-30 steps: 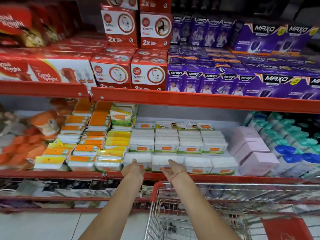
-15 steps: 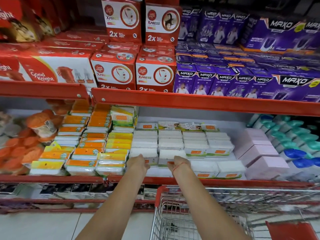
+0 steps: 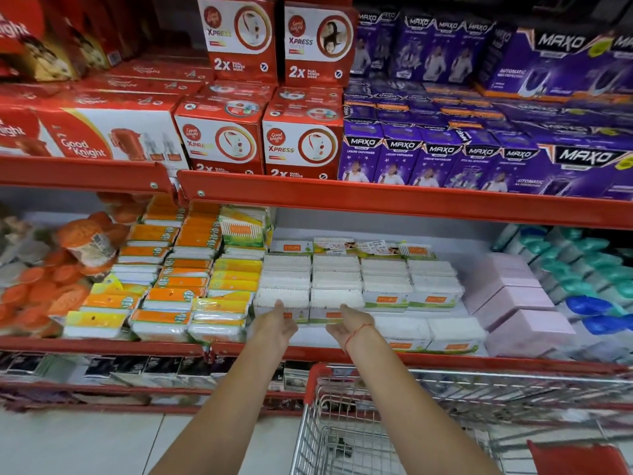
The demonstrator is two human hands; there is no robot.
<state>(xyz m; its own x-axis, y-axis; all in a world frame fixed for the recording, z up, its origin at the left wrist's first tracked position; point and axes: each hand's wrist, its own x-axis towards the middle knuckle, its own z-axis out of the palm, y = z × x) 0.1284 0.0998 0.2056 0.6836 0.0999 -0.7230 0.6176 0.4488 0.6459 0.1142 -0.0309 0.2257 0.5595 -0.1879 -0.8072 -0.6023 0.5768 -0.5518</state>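
The red shelf carries white cotton-bud boxes, orange packs, pink boxes.

Left hand and right hand moved deeper, two front swab packs pushed back, bare shelf exposed

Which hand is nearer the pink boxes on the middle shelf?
Right. The right hand is left of the pink boxes, at the cotton-swab packs; the left hand is farther left.

Even bright light, blurred, bowed edges
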